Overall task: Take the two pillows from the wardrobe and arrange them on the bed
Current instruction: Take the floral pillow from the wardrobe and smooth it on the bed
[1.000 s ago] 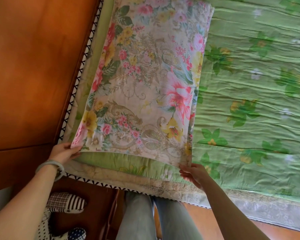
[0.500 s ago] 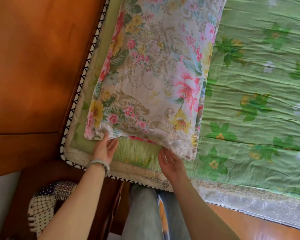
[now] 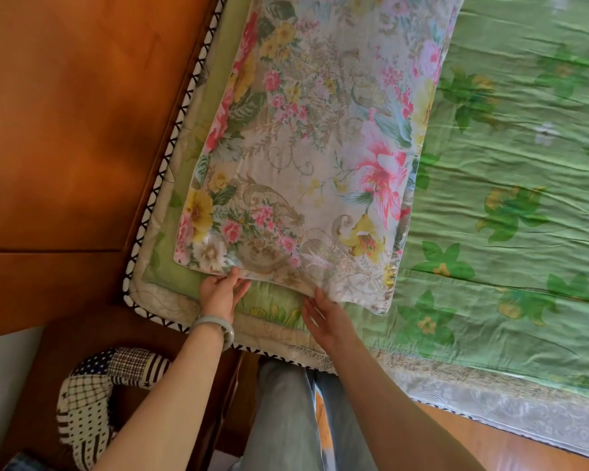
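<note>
Fingers of the left hand (image 3: 219,294) and right hand (image 3: 324,319) are lying straight, gripping nothing, at the near edge of the floral pillow (image 3: 306,158) resting on the bed (image 3: 510,239) by the headboard (image 3: 82,113), apparently nudging it square.

One head view only — looks steeply down, close in, over the near edge of the bed (image 3: 524,253); wooden panel (image 3: 68,130) at 10 o'clock, legs (image 3: 286,423) at 6 o'clock.

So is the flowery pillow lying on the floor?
No, the flowery pillow lies flat on the green-covered bed, next to the wooden headboard.
</note>
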`<state>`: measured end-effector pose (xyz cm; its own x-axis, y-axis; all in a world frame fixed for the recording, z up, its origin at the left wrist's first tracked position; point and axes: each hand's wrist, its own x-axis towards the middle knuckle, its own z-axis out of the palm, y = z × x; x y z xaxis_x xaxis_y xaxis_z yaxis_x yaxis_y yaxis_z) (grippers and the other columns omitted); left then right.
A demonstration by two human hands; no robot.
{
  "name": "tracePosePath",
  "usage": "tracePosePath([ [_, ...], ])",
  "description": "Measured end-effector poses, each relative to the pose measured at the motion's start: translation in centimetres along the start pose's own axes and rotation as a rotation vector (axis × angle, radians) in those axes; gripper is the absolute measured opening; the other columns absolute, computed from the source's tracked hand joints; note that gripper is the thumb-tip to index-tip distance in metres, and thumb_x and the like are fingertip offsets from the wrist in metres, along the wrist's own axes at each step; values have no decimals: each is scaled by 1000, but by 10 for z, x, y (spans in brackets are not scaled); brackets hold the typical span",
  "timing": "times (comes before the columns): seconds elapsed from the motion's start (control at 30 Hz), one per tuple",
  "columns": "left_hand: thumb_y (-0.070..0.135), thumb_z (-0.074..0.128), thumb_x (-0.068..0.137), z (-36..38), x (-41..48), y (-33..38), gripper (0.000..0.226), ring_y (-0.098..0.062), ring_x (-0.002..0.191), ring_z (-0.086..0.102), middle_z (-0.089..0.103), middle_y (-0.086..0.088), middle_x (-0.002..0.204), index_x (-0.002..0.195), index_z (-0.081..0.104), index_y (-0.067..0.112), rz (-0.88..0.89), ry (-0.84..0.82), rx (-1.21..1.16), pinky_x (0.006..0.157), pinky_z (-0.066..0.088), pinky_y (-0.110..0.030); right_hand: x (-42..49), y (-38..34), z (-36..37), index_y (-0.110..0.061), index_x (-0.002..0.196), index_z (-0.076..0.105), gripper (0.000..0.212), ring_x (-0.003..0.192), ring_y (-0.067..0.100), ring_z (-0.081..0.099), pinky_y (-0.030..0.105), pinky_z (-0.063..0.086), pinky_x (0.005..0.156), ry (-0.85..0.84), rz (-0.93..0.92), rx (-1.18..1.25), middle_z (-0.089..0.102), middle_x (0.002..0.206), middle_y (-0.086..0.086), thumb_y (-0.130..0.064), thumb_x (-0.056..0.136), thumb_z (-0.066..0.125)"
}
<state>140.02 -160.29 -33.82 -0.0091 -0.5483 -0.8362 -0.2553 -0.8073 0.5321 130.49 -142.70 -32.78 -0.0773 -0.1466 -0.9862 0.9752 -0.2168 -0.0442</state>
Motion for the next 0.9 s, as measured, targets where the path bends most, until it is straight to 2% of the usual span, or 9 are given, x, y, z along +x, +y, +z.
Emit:
tracePosePath([
  [0.17, 4, 63, 92, -8, 3, -2, 2, -17, 71, 64, 65, -8, 80, 91, 62, 3, 37, 27, 97, 50, 56, -21, -2, -5, 4, -10, 91, 65, 5, 83, 18, 62, 29, 53, 67, 109, -7, -91, 64, 88, 6, -8, 87, 67],
  [0.27, 6, 65, 91, -9, 5, 2, 6, -12, 63, 65, 66, -5, 78, 86, 63, 8, 54, 44, 109, 51, 57, -22, -4, -22, 3, -6, 87, 63, 5, 83, 21, 60, 30, 57, 61, 101, -23, 87, 60, 89, 8, -1, 88, 61],
  [0.4, 10, 67, 90, -25, 10, 17, 9, -6, 52, 62, 65, -1, 73, 83, 64, 13, 109, 99, 163, 49, 54, -19, -11, -49, -21, -7, 85, 61, 8, 79, 20, 60, 31, 54, 73, 111, -73, 316, 60, 87, 5, -9, 92, 59],
  [0.47, 10, 69, 89, -32, 14, 22, 8, -12, 58, 60, 64, -1, 70, 82, 66, 12, 112, 61, 237, 50, 54, -21, -11, -58, -38, -6, 85, 60, 11, 67, 17, 67, 27, 58, 63, 135, -131, 282, 68, 75, 4, -11, 94, 58],
  [0.53, 9, 69, 88, -30, 15, 20, 7, -16, 61, 58, 63, -2, 68, 82, 67, 9, 103, 10, 324, 54, 53, -26, -10, -64, -51, -5, 82, 60, 11, 67, 16, 65, 26, 57, 55, 239, -184, 155, 66, 74, 6, -9, 92, 61],
  [0.67, 13, 67, 91, -12, 8, 11, 16, -15, 57, 57, 61, -2, 64, 75, 63, 11, 73, 13, 394, 50, 50, -27, -11, -81, -67, -3, 78, 59, 12, 69, 21, 59, 32, 53, 64, 400, -252, -187, 60, 75, 11, -4, 85, 69],
  [0.77, 36, 68, 90, -20, -1, 17, 33, -14, 53, 55, 59, 2, 58, 73, 59, 9, 86, 17, 453, 55, 45, -31, -28, -103, -57, -4, 81, 56, 15, 74, 26, 55, 35, 49, 69, 475, -262, -589, 57, 78, 11, -8, 83, 70],
  [0.83, 52, 62, 88, -35, -7, 28, 41, -18, 70, 57, 59, 1, 78, 92, 57, 12, 112, 136, 469, 68, 47, -37, -39, -111, -42, -6, 105, 53, 33, 93, 29, 53, 36, 43, 78, 665, -447, -962, 55, 104, 13, -19, 79, 69],
  [0.9, 58, 55, 87, -40, -12, 49, 53, -19, 78, 52, 53, -1, 88, 104, 50, 7, 276, 242, 471, 74, 44, -40, -45, -106, -16, -9, 131, 45, 57, 121, 38, 42, 47, 37, 95, 762, -785, -1245, 44, 136, 20, -31, 83, 66],
])
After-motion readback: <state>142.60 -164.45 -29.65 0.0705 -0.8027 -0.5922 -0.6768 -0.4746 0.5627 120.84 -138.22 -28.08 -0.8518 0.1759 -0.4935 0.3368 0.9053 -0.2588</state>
